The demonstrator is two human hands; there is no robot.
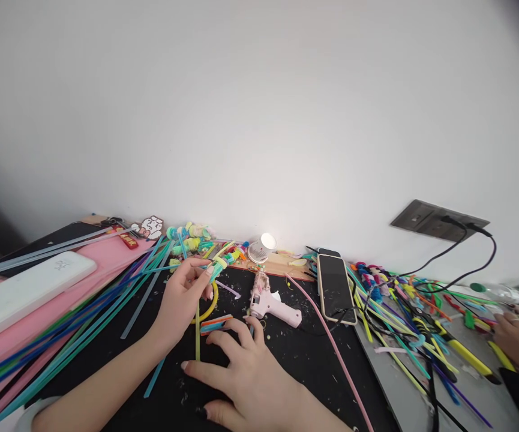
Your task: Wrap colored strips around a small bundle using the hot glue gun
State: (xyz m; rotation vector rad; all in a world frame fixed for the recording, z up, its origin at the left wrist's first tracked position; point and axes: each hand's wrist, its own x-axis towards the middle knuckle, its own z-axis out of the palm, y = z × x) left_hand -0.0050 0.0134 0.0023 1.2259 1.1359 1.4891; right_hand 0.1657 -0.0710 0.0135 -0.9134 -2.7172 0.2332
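Black desk [304, 360] lies beneath the right hand [259, 378], whose released, spread fingers reach to orange and blue strips [214, 324]; contact is unclear. Beyond and left of it, the left hand [178, 306] pinches a green-and-yellow fuzzy piece [231, 258] above a yellow ring [215, 303]. This looks like a holding-and-positioning step, and the next move calls for a light, steady pinch. A glue gun [275, 305] rests beyond the right hand's fingertips.

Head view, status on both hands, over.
Left hand holding green-and-yellow piece. Right hand spread, fingers near orange strip. Glue gun lying just beyond.
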